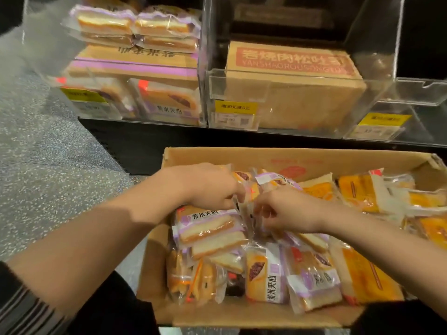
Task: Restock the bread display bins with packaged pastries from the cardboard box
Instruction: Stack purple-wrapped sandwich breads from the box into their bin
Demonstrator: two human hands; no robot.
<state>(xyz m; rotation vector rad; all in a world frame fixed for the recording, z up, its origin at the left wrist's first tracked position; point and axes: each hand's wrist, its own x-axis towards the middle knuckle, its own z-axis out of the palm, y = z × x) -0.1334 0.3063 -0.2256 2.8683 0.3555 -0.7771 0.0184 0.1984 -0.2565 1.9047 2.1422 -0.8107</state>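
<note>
Inside cardboard box (278, 317): my left hand (212, 187) and right hand (287, 210) pinch purple-wrapped pastries (251, 189) by crinkly seams; light, squashable, slippery film

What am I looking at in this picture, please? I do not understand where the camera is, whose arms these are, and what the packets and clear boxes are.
There is no machine here. One camera sits on a person's head and looks down, so the two arms are that person's own.

The left hand and the right hand reach into an open cardboard box on the floor. Both pinch the wrappers of purple-trimmed sandwich bread packets in the middle of the box. Orange-wrapped packets lie on its right side.

Behind stand clear display bins. The left bin already holds the same purple packets. The middle bin holds a closed brown carton with red lettering.
</note>
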